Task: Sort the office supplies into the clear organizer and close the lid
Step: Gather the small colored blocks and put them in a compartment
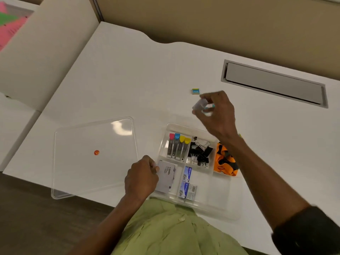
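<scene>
The clear plastic organizer box (pixel 200 205) sits on the white table (pixel 128 80), at the near edge, right in front of the person. Its small rooms hold things: four clear tubes with pink, blue and yellow caps (pixel 177 147), a pile of black binder clips (pixel 199 153), some orange and black stuff (pixel 224 161), and two small blue and white boxes (pixel 186 183).

The left hand (pixel 141 176) is closed around a grey card pack with the word "camlin" on it (pixel 166 178). The fingers pinch its left edge, and the pack lies in the near left room of the organizer.

The right hand (pixel 219 115) is up above the far side of the organizer. Its fingers are pinched shut on a small clear container with a bit of blue (pixel 201 105). It is blurry, so what it is cannot be told. The arm hides part of the orange stuff.

The clear square lid (pixel 95 157) lies flat on the table, to the left of the organizer, with one corner hanging over the table edge. A small orange dot (pixel 96 152) shows on it.

A little blue and yellow block (pixel 195 91) lies on the table, just past the right hand.
</scene>
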The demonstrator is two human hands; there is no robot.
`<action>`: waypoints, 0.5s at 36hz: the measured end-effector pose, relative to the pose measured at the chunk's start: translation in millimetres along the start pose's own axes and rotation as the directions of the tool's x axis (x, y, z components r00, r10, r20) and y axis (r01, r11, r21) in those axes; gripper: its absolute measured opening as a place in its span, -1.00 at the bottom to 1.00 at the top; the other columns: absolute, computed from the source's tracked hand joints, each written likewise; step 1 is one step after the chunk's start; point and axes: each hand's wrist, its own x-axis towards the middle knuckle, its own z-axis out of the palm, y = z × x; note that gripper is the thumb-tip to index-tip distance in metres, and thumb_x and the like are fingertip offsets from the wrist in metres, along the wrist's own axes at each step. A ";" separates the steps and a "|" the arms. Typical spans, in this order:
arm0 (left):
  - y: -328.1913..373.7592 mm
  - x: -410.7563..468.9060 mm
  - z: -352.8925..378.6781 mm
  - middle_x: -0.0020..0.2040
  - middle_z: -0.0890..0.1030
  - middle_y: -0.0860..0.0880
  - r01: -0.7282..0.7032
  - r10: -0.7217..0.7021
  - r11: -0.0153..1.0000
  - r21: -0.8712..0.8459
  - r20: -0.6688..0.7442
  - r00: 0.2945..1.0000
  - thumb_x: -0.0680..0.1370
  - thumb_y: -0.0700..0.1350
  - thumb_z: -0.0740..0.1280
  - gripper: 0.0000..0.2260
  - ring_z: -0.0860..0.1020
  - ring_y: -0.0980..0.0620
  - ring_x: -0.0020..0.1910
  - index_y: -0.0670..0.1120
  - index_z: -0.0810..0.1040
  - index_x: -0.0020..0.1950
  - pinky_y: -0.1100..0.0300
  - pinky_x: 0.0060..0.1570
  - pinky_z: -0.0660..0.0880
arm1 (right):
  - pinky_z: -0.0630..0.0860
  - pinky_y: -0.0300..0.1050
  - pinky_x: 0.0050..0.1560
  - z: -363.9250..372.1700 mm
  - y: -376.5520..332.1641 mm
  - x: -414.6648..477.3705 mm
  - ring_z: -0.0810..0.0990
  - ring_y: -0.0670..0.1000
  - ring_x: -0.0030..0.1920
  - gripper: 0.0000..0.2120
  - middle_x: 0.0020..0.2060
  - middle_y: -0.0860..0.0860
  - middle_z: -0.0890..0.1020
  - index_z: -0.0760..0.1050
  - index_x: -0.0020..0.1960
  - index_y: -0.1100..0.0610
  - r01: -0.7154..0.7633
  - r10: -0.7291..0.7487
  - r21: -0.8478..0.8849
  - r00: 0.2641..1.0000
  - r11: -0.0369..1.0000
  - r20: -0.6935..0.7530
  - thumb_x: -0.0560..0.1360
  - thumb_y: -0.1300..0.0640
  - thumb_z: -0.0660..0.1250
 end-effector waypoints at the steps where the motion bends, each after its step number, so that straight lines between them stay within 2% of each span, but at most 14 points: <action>1: 0.0 0.0 -0.6 -0.14 0.64 0.10 -0.005 0.005 1.000 0.001 0.001 1.000 0.58 -0.02 0.41 -0.92 0.61 0.07 -0.16 0.05 0.53 -0.05 0.11 -0.19 0.59 | 0.61 -0.36 -0.11 -10.4 -12.2 -19.9 0.63 -0.07 -0.05 -0.58 0.10 0.06 0.56 0.58 0.19 0.14 -0.006 0.006 0.044 1.000 0.999 0.009 0.41 0.08 0.60; 6: 0.1 0.2 -3.2 -0.14 0.63 0.10 -0.023 0.023 1.000 0.016 0.010 1.000 0.58 -0.02 0.41 -0.92 0.61 0.07 -0.15 0.04 0.53 -0.05 0.12 -0.18 0.56 | 0.61 -0.32 -0.07 -37.0 -35.7 -123.7 0.66 -0.09 -0.03 -0.57 0.05 -0.04 0.60 0.58 0.19 0.11 -0.082 0.073 0.091 0.992 0.993 0.098 0.39 0.10 0.63; 8: -0.2 1.1 -4.4 -0.14 0.64 0.11 -0.021 0.021 1.000 0.016 0.010 1.000 0.57 -0.02 0.42 -0.92 0.61 0.06 -0.14 0.05 0.54 -0.05 0.13 -0.19 0.54 | 0.61 -0.26 -0.04 -35.2 -27.6 -159.8 0.62 -0.10 0.03 -0.56 0.11 -0.07 0.59 0.57 0.20 0.07 -0.059 0.065 -0.046 0.985 0.997 0.158 0.39 0.05 0.62; 10: -1.2 2.2 -5.0 -0.14 0.64 0.11 -0.021 0.021 1.000 0.013 0.011 1.000 0.57 -0.01 0.43 -0.91 0.62 0.05 -0.13 0.05 0.54 -0.07 0.15 -0.21 0.53 | 0.61 -0.14 0.02 -31.0 -15.3 -188.0 0.57 -0.04 0.14 -0.56 0.17 -0.06 0.59 0.58 0.22 0.06 0.012 0.032 -0.208 0.978 0.978 0.208 0.40 0.02 0.60; 12: -1.4 2.3 -5.5 -0.15 0.64 0.11 -0.027 0.027 1.000 0.015 0.012 1.000 0.57 0.00 0.43 -0.90 0.62 0.06 -0.13 0.04 0.55 -0.07 0.17 -0.23 0.51 | 0.63 -0.06 0.02 -25.8 -7.0 -206.2 0.53 0.02 0.20 -0.56 0.19 -0.02 0.59 0.59 0.22 0.10 0.080 -0.003 -0.297 0.968 0.951 0.251 0.40 0.04 0.61; 15: -0.7 1.7 -5.6 -0.16 0.61 0.13 -0.045 0.045 0.998 0.035 0.010 0.999 0.57 0.01 0.43 -0.90 0.59 0.07 -0.15 0.03 0.54 -0.05 0.23 -0.33 0.41 | 0.66 -0.07 -0.11 -16.7 -8.3 -216.0 0.52 0.08 0.19 -0.59 0.19 0.05 0.59 0.60 0.20 0.15 0.184 -0.061 -0.409 0.954 0.894 0.294 0.40 0.12 0.61; 18: 0.1 1.7 -5.7 -0.16 0.60 0.12 -0.066 0.065 0.996 0.056 0.008 0.998 0.58 0.02 0.42 -0.89 0.58 0.06 -0.15 0.02 0.54 -0.04 0.25 -0.37 0.36 | 0.61 -0.14 -0.24 -5.6 -11.0 -216.5 0.50 0.08 0.19 -0.63 0.20 0.09 0.57 0.58 0.18 0.17 0.222 -0.063 -0.475 0.943 0.852 0.328 0.42 0.18 0.57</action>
